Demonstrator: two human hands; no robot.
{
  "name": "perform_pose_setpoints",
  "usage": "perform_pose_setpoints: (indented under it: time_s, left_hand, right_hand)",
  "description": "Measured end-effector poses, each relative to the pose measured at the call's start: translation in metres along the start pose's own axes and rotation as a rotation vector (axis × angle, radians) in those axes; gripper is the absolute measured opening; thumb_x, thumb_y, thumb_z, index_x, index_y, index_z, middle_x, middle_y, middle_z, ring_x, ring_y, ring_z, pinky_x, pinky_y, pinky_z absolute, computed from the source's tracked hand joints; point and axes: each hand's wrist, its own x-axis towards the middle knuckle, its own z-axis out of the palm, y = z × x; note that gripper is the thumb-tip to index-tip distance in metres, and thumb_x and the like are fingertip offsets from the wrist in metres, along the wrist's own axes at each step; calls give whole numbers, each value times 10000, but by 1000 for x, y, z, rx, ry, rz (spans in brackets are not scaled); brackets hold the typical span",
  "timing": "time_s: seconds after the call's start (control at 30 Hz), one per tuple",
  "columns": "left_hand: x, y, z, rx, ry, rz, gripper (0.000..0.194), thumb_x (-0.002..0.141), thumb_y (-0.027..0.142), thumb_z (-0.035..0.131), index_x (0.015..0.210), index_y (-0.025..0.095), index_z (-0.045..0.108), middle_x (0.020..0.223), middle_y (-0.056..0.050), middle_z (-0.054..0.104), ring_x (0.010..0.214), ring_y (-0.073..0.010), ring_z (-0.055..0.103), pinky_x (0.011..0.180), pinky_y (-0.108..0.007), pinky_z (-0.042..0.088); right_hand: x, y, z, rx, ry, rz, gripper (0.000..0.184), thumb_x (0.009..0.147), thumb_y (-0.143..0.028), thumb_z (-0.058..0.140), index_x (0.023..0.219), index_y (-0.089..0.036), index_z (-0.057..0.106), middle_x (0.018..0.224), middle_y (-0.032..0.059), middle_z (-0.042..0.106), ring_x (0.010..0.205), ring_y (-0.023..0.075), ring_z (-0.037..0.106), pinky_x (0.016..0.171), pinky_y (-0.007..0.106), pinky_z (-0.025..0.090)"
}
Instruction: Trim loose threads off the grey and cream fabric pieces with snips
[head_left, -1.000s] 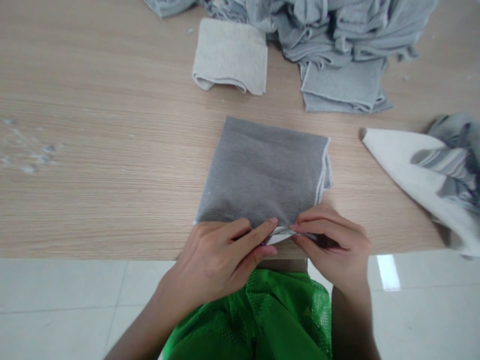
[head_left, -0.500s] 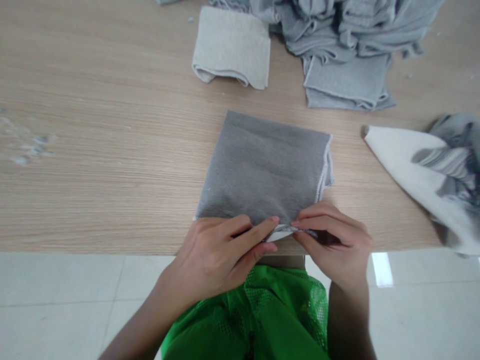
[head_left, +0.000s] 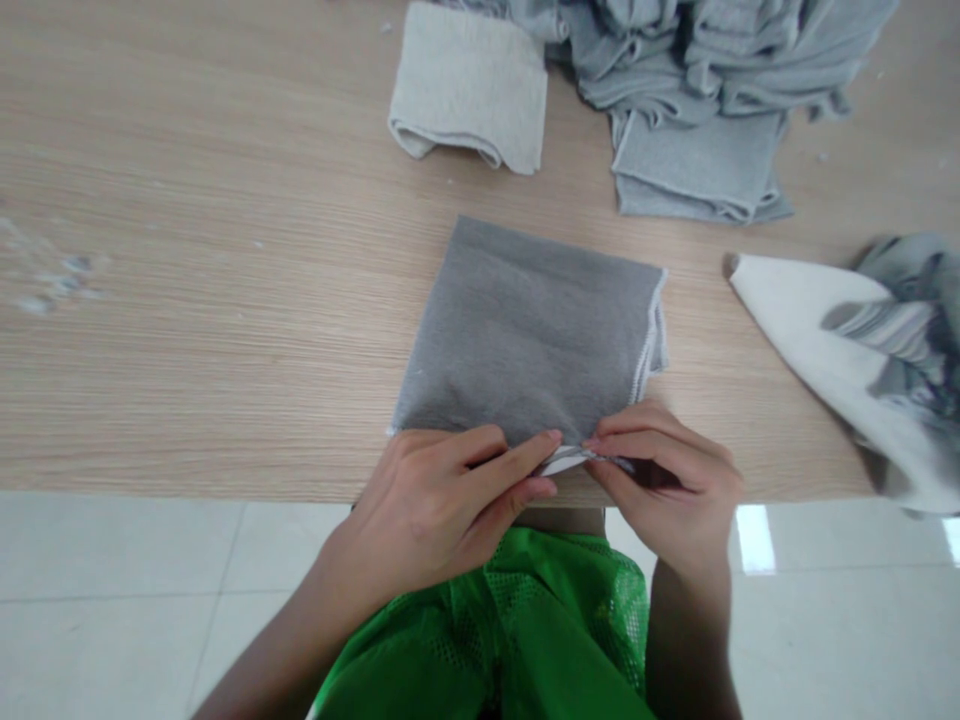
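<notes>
A folded grey cloth point(head_left: 536, 330) with a pale stitched edge on its right lies near the front edge of the table. My left hand point(head_left: 446, 495) is closed on its near edge, thumb below and index finger on top. Just to the right, my right hand point(head_left: 664, 475) pinches the same edge between thumb and fingertips. Between the two hands a narrow white strip point(head_left: 566, 460) shows at the cloth's edge; whether it is a label or the lining I cannot tell.
Behind lie a folded pale cloth point(head_left: 469, 85), a folded grey cloth point(head_left: 697, 160) and a heap of grey cloths point(head_left: 675, 60). At the right, a white bag-like fabric point(head_left: 817, 310) holds grey and striped pieces. Lint scraps point(head_left: 56, 280) lie on the wooden table point(head_left: 225, 380) at the left.
The view has shifted slightly, so the table items sit a little higher in the picture. Both hands keep their hold on the cloth's near edge with hardly any movement.
</notes>
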Motion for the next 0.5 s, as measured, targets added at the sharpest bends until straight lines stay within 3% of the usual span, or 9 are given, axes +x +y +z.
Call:
perform_pose_setpoints:
  time_s: [0.5]
  left_hand:
    - [0, 1, 0, 3, 22, 3, 278, 982, 299, 616, 1239, 202, 664, 721, 46, 650, 549, -92, 561, 498, -263, 386]
  right_hand:
    - [1, -2, 0, -16, 3, 25, 159, 804, -57, 732, 818, -214, 752, 802, 27, 733, 717, 170, 674, 627, 333, 539]
